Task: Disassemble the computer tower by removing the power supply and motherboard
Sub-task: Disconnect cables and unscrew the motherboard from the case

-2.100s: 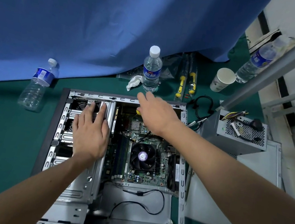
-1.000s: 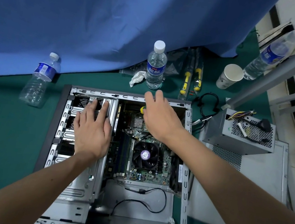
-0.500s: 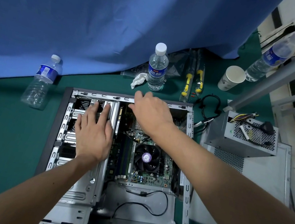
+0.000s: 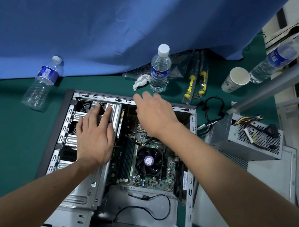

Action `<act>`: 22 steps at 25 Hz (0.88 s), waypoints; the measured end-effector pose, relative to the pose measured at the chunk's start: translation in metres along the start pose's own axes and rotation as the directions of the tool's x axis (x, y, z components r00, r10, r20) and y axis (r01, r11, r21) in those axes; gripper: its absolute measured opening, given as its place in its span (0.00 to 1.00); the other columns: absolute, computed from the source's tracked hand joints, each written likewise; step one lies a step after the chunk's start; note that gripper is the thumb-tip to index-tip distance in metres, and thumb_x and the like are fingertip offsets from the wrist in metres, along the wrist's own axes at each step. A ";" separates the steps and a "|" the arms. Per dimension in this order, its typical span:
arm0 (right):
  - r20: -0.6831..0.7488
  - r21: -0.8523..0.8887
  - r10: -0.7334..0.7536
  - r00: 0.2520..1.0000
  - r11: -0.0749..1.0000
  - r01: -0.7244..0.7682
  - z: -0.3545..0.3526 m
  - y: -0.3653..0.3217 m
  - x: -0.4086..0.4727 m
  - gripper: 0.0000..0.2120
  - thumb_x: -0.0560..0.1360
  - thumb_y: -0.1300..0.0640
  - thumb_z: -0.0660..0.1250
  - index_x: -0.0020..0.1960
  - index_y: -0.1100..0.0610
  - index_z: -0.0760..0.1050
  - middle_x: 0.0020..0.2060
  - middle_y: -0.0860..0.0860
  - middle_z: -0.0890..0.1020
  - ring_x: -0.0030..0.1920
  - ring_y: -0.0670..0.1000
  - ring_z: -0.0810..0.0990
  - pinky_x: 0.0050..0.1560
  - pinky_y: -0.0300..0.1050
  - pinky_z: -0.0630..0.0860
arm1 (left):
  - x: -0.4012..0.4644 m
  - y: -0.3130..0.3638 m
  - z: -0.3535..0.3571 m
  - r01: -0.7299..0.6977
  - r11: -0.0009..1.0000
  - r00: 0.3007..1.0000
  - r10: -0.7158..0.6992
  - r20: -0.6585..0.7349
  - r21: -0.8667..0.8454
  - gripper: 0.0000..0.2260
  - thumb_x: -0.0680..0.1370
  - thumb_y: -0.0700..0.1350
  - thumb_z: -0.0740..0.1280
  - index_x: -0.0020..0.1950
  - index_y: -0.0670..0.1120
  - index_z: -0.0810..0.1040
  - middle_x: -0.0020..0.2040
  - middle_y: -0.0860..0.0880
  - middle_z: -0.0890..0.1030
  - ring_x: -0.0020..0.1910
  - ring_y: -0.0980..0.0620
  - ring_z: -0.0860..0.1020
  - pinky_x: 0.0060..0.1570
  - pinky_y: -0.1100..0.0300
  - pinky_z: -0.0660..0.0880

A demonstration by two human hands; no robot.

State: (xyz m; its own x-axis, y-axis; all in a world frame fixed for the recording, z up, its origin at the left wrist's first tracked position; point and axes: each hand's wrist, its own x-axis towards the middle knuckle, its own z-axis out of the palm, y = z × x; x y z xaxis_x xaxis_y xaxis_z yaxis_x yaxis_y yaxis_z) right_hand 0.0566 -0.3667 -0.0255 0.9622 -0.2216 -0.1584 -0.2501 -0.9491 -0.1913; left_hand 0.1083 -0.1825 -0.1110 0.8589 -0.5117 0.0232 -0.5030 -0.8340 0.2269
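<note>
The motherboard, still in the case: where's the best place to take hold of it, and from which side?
Probably by its bare near edge, coming from above on the empty-bay side. The motherboard lies flat in the case; the fan fills the middle, the drive cage crowds the left. The left hand rests on that cage; the right hand hovers over the far end.

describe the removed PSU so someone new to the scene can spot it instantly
Start at the open computer case lying on the green table and look just past its right side. The power supply is the grey metal box sitting on the detached side panel; only it has a honeycomb vent grille and loose coloured wires.
</note>
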 end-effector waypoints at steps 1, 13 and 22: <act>0.038 0.048 -0.068 0.997 0.997 0.066 -0.003 0.006 -0.001 0.16 0.75 0.67 0.62 0.60 0.55 0.66 0.53 0.53 0.71 0.51 0.55 0.68 0.43 0.49 0.63 | 0.000 0.000 0.000 0.001 1.000 1.000 -0.001 -0.002 0.000 0.22 0.81 0.53 0.50 0.76 0.53 0.64 0.76 0.45 0.63 0.74 0.46 0.60 0.72 0.44 0.57; 0.042 0.070 -0.042 0.998 0.997 0.039 0.004 0.020 -0.014 0.22 0.73 0.63 0.68 0.62 0.55 0.64 0.54 0.54 0.68 0.52 0.55 0.67 0.47 0.49 0.69 | 0.000 -0.001 0.000 0.003 1.000 1.000 -0.003 0.010 -0.005 0.23 0.81 0.53 0.50 0.76 0.53 0.63 0.76 0.45 0.63 0.75 0.45 0.60 0.73 0.44 0.56; -0.020 0.266 -0.010 1.000 0.964 0.015 0.019 0.025 -0.034 0.22 0.70 0.72 0.65 0.59 0.56 0.68 0.54 0.51 0.70 0.53 0.53 0.65 0.55 0.51 0.70 | 0.000 -0.002 -0.001 -0.003 1.000 1.000 0.003 0.014 -0.006 0.22 0.81 0.52 0.50 0.76 0.53 0.63 0.76 0.45 0.62 0.75 0.46 0.59 0.73 0.44 0.55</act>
State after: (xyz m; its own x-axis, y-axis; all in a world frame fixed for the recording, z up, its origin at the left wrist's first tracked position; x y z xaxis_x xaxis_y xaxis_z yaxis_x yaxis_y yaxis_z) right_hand 0.0157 -0.3787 -0.0438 0.9666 -0.2166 -0.1370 -0.2554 -0.8588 -0.4442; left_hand 0.1093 -0.1807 -0.1105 0.8560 -0.5169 0.0103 -0.5048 -0.8313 0.2328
